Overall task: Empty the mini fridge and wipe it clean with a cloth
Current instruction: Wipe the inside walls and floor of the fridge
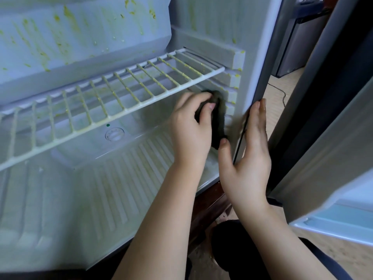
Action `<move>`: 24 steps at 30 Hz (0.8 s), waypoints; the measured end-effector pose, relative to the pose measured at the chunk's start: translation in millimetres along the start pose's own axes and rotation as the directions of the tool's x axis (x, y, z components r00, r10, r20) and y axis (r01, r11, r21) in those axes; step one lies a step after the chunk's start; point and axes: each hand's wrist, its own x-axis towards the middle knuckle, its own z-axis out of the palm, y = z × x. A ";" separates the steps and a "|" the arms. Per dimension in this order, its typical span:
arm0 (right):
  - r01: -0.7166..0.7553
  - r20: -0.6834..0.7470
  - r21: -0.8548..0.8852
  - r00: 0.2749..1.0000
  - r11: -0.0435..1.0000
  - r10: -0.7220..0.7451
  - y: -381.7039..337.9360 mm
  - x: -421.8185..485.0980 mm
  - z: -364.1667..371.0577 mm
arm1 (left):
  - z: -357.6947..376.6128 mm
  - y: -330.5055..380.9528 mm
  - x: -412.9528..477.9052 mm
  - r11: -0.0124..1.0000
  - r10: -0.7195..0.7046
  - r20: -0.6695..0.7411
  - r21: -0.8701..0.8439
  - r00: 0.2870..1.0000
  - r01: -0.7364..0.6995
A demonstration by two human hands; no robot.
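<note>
Mini fridge [80,37] streaked yellow-green, tan floor [275,98] beside it. Under its wire shelf [121,93] the left hand [189,130] grips a dark cloth [220,122] at the right wall; right hand [248,158], fingers straight, touches its front edge.

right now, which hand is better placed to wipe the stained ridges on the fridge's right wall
Left. The left hand grips the dark cloth beside those ridges, under the wire shelf. The right hand holds no cloth; its straight fingers rest on the fridge's front edge.

The scene is viewed from a single head-worn camera, aimed forward and down. The open fridge [90,37] is seen from close by.
</note>
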 end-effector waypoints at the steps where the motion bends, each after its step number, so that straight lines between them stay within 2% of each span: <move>1: -0.008 -0.002 0.000 1.000 1.000 0.008 -0.7 -0.3 0.0 | -1.1 4.1 -3.8 1.000 0.022 0.023 -0.008 0.999 -0.022; 6: -0.006 -0.011 0.017 1.000 1.000 0.006 -2.3 -1.2 -0.9 | -1.4 5.9 -14.8 0.995 0.048 0.088 -0.095 0.995 -0.040; 12: -0.028 -0.027 0.069 0.999 0.997 0.030 -1.9 -1.3 -2.6 | 1.6 0.9 -24.9 0.993 -0.021 0.185 -0.110 0.983 0.041; 16: -0.017 -0.036 0.090 0.999 0.996 0.021 -2.5 -1.6 -3.2 | -9.2 -10.6 -27.1 0.995 -0.092 0.426 0.005 0.900 0.099; 20: -0.016 -0.067 0.118 0.997 0.993 0.024 -4.8 -4.4 -5.6 | -23.9 -12.7 -22.4 0.982 -0.183 0.396 0.033 0.900 0.185; 22: 0.069 -0.147 0.095 0.988 0.993 -0.054 -9.2 -7.9 -6.6 | -33.5 -10.0 -12.7 0.978 -0.198 0.381 0.015 0.903 0.208; 24: 0.209 -0.175 0.011 0.963 0.978 -0.204 -12.8 -12.3 -7.1 | -43.7 -7.8 -4.7 0.972 -0.197 0.393 -0.041 0.898 0.232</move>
